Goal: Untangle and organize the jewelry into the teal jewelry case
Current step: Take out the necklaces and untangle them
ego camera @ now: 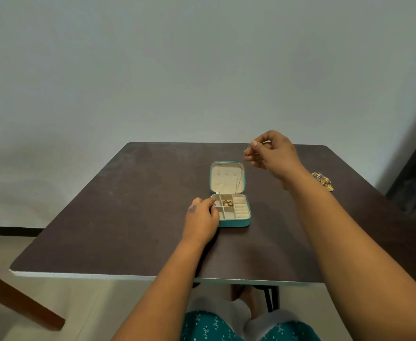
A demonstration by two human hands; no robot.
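Observation:
The teal jewelry case (236, 223) lies open in the middle of the dark table, its cream lid (226, 185) flat behind the compartment tray. Gold pieces (227, 203) sit in a middle compartment. My right hand (272, 153) is raised above the case's far right corner and pinches a thin gold chain (239, 179) that hangs down across the lid toward the tray. My left hand (200, 219) rests at the case's left edge, fingers curled against its rim.
A tangled heap of gold jewelry (323, 180) lies on the table (128, 217) to the right, behind my right forearm. A wall stands right behind the table. A wooden bar (17, 299) crosses the lower left, below the table's front edge.

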